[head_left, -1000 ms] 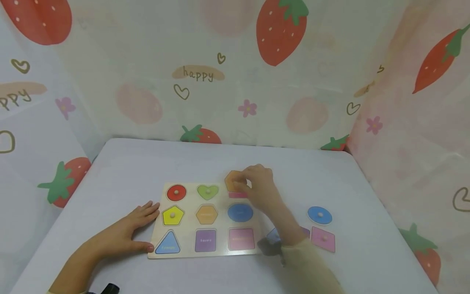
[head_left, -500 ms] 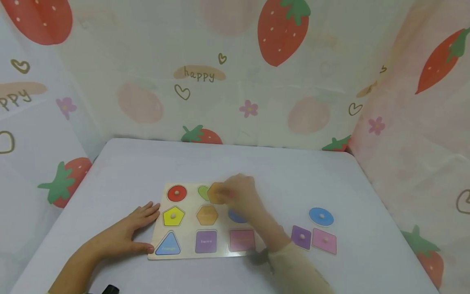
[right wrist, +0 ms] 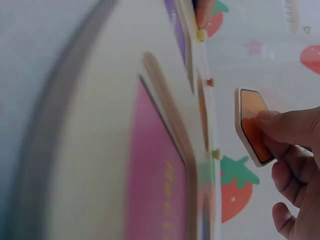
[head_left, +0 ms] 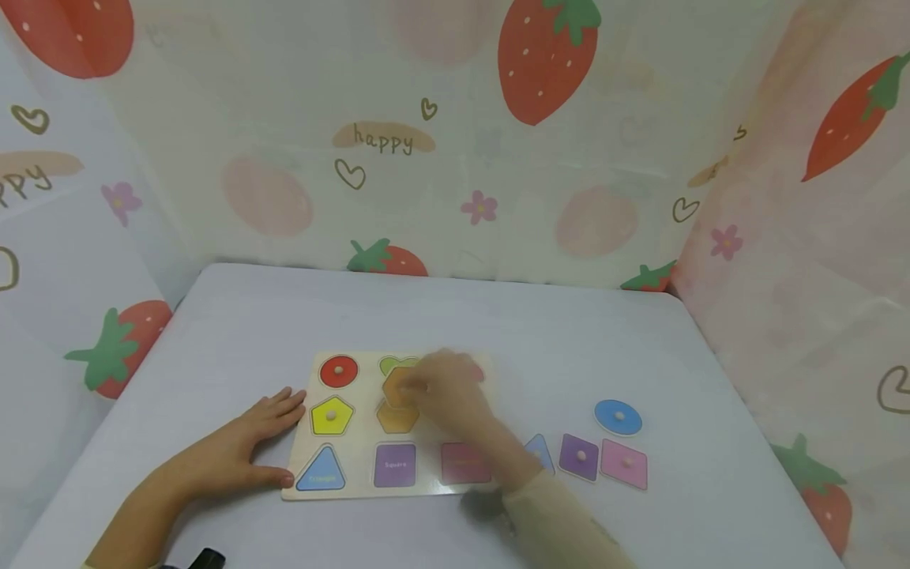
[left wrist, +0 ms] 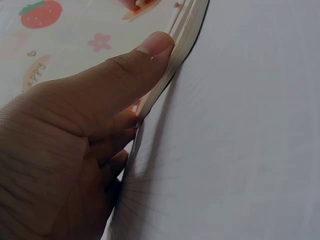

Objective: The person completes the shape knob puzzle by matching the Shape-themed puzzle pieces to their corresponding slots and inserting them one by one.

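Observation:
My right hand (head_left: 451, 399) pinches an orange hexagon puzzle piece (head_left: 400, 386) between thumb and fingers. In the right wrist view the piece (right wrist: 251, 122) stands off the board, tilted. From the head view it overlaps the upper part of the orange hexagon recess (head_left: 396, 420) and the lower part of the green heart piece (head_left: 391, 363). My left hand (head_left: 249, 435) lies at the left edge of the wooden puzzle board (head_left: 363, 419), fingers extended. The left wrist view has its thumb (left wrist: 157, 45) against the board's edge. The right hand hides part of the board's right side.
A red circle (head_left: 334, 378) and a yellow pentagon (head_left: 327, 421) sit in the board. Right of it lie a blue oval (head_left: 607, 423), a purple square (head_left: 571, 465), a pink rectangle (head_left: 640, 474) and a partly covered blue triangle (head_left: 538, 450). Strawberry-print curtains (head_left: 298, 103) surround the white table.
My right hand has carried the orange hexagon piece left and toward me, from the board's far right corner to near the hexagon recess. My left hand stays at the board's edge.

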The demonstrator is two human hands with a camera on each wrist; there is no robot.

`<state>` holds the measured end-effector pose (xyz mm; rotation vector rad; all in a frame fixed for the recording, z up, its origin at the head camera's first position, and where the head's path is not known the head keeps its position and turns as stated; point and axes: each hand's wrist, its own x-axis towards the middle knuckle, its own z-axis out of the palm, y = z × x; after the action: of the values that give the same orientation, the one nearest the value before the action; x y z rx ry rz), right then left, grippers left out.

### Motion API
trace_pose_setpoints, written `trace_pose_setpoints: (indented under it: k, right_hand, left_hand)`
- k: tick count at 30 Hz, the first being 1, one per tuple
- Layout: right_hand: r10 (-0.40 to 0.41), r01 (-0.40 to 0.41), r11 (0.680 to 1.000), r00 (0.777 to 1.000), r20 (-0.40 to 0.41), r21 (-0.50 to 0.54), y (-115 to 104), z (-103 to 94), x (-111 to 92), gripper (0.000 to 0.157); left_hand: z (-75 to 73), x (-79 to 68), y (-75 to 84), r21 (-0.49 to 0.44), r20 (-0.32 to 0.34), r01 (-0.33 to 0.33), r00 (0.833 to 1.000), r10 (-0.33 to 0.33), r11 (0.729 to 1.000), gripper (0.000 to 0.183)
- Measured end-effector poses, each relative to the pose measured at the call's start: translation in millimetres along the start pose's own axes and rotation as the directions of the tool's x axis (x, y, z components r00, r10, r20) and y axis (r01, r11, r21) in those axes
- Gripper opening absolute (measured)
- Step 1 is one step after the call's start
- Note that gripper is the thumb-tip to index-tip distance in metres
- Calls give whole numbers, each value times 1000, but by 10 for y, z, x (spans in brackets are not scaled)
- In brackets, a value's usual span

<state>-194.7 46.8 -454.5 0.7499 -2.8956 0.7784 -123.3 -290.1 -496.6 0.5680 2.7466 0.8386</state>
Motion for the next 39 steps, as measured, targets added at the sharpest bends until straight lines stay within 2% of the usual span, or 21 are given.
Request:
trace_pose_setpoints:
  k: [5, 8, 11, 19, 23, 29, 39]
  right_hand:
    - [21, -25, 998, 997, 76, 49, 7, 102, 13, 11]
    - [-12, 8, 999, 995, 97, 47, 42, 175, 35, 8]
    - [-50, 48, 999, 992, 114, 18, 69, 222, 54, 15]
    - [-100, 107, 993, 986, 133, -47, 53, 225, 71, 21]
    - [-94, 101, 994, 985, 142, -41, 44, 237, 70, 23]
    - [-64, 65, 998, 983, 173, 0, 41, 257, 35, 7]
    - [-77, 75, 997, 980, 184, 15, 43, 259, 18, 15]
  left_hand:
    - [-5, 3, -5, 4, -2, -6, 1000, 6, 1000, 106]
    - [0, 10, -4, 8, 6, 4, 1000, -4, 1000, 107]
    - [-1, 7, -3, 13, 8, -3, 1000, 3, 1000, 107]
    - [-18, 0, 19, 7, 9, 2, 1000, -2, 1000, 106]
    - [-17, 4, 24, 5, 14, 4, 1000, -4, 1000, 106]
    - [-19, 5, 18, 14, 5, -2, 1000, 2, 1000, 106]
    - [11, 16, -17, 19, 10, 5, 1000, -6, 1000, 107]
